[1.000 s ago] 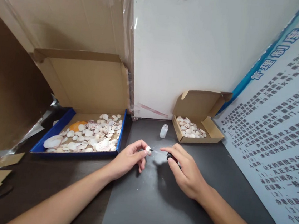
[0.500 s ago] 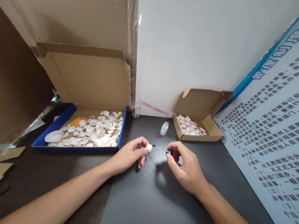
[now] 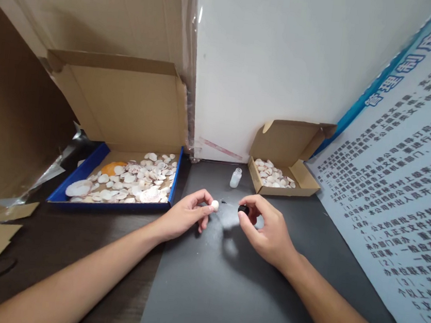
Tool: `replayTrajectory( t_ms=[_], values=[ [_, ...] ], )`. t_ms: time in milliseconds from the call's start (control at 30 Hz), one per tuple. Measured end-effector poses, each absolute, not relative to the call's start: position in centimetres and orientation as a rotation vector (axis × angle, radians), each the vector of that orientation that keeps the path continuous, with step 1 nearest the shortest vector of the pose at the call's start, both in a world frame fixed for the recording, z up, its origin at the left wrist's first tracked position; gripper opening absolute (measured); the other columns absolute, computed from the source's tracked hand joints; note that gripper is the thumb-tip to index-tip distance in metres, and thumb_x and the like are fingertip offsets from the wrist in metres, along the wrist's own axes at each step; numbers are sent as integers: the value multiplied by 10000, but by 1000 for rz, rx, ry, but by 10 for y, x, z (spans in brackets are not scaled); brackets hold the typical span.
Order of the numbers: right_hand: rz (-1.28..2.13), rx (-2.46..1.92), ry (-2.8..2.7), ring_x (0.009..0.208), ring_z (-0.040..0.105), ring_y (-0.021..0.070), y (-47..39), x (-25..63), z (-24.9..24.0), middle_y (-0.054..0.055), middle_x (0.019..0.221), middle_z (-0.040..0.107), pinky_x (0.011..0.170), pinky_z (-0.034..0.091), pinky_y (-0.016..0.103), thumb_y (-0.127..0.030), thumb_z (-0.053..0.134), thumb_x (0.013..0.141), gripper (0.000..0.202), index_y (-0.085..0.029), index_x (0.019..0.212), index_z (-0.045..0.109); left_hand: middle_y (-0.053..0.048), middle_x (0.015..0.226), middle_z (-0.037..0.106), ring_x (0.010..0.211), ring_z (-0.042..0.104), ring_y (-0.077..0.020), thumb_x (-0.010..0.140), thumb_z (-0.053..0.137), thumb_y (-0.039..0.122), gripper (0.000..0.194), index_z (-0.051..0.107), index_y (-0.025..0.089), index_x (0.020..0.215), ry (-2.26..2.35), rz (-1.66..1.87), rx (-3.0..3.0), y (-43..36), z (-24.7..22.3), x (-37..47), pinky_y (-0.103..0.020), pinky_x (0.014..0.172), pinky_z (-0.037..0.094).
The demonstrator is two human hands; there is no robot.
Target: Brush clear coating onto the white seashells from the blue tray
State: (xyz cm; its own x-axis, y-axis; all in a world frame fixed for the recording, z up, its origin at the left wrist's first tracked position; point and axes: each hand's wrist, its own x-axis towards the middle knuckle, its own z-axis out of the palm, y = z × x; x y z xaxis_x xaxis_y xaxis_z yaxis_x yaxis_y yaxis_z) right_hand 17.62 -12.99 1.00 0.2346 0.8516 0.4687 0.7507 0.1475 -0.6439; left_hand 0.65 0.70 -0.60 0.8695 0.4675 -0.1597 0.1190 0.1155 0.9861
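At the left of the dark table, a blue-sided box (image 3: 85, 172) lies with its lid raised, loose shells (image 3: 142, 175) scattered across its floor. To its right, the left hand (image 3: 184, 215) holds a small white shell (image 3: 215, 205) in a narrow pinch between thumb and fingertips, above the grey mat (image 3: 185, 293). That hold looks sound, since the side toward the brush is left bare; light pressure near the edge should be enough, as a thin shell may slip or chip.

Just beside the shell, seemingly apart from it, is the dark brush tip (image 3: 223, 202). Short, light strokes would suit so small a surface, with the fingertips well clear of the wet side. Whether the tip carries liquid is too small to tell. Beyond the hands stands an upright, uncapped bottle (image 3: 236, 178); the sleeves and wrists would do well to pass clear of it.

Next comes the black cap (image 3: 244, 209), closely gripped by the thumb and fingers of the right hand (image 3: 268, 229); small wrist turns should guide the brush better than whole-arm moves. Farther right, a small cardboard box (image 3: 285, 192) holds more pale shells (image 3: 274, 174).
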Motion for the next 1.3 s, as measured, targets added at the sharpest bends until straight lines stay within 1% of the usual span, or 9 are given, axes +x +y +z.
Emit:
replayTrajectory(
  t_ms=[133, 267, 433, 633, 833, 967, 1100, 1300],
  values=[
    [156, -1585, -1537, 636, 500, 92, -130, 177, 10, -23, 718, 534, 615, 419, 196, -205, 504, 884, 105, -181, 962, 570, 61, 532, 552, 461, 480, -81, 838, 616, 473, 327, 455, 193, 884, 515, 274, 1477, 7, -5, 7, -192, 487, 412],
    [128, -1611, -1524, 600, 479, 88, -129, 176, 10, -28, 702, 521, 585, 408, 197, -208, 532, 866, 87, -182, 939, 573, 58, 536, 555, 467, 481, -78, 851, 605, 464, 309, 460, 193, 882, 501, 268, 1484, 7, -5, 7, -190, 496, 410],
    [148, -1582, -1518, 629, 514, 95, -130, 177, 8, -14, 731, 560, 607, 433, 198, -223, 483, 902, 111, -181, 966, 564, 59, 534, 545, 469, 482, -87, 845, 616, 433, 279, 470, 197, 875, 492, 290, 1460, 8, -9, 7, -199, 481, 419],
    [108, -1586, -1525, 600, 504, 94, -131, 176, 7, -25, 686, 539, 584, 432, 192, -226, 504, 894, 82, -186, 937, 562, 58, 536, 526, 473, 475, -85, 819, 636, 421, 271, 503, 188, 863, 499, 318, 1453, 7, -8, 6, -205, 489, 420],
    [107, -1621, -1514, 569, 497, 90, -130, 177, 7, -29, 669, 529, 560, 430, 192, -235, 541, 875, 82, -181, 931, 565, 66, 515, 504, 464, 456, -82, 825, 628, 445, 290, 493, 191, 859, 517, 325, 1464, 6, -6, 7, -196, 475, 406],
    [119, -1604, -1513, 592, 515, 96, -128, 178, 6, -21, 686, 542, 582, 445, 197, -237, 514, 890, 93, -179, 944, 562, 70, 517, 495, 461, 449, -80, 829, 622, 443, 287, 487, 192, 866, 502, 333, 1468, 6, -7, 8, -191, 467, 402],
    [145, -1612, -1544, 578, 505, 98, -128, 177, 6, -24, 671, 536, 563, 437, 201, -231, 516, 889, 118, -181, 973, 582, 73, 529, 492, 462, 450, -77, 830, 621, 427, 275, 481, 195, 877, 489, 338, 1462, 7, -8, 7, -188, 467, 397],
    [122, -1610, -1567, 628, 536, 118, -129, 178, 7, 11, 744, 589, 592, 450, 226, -239, 488, 909, 141, -186, 961, 608, 74, 504, 490, 440, 438, -76, 825, 623, 416, 265, 479, 196, 860, 494, 336, 1453, 6, -8, 8, -187, 457, 387]
  ],
)
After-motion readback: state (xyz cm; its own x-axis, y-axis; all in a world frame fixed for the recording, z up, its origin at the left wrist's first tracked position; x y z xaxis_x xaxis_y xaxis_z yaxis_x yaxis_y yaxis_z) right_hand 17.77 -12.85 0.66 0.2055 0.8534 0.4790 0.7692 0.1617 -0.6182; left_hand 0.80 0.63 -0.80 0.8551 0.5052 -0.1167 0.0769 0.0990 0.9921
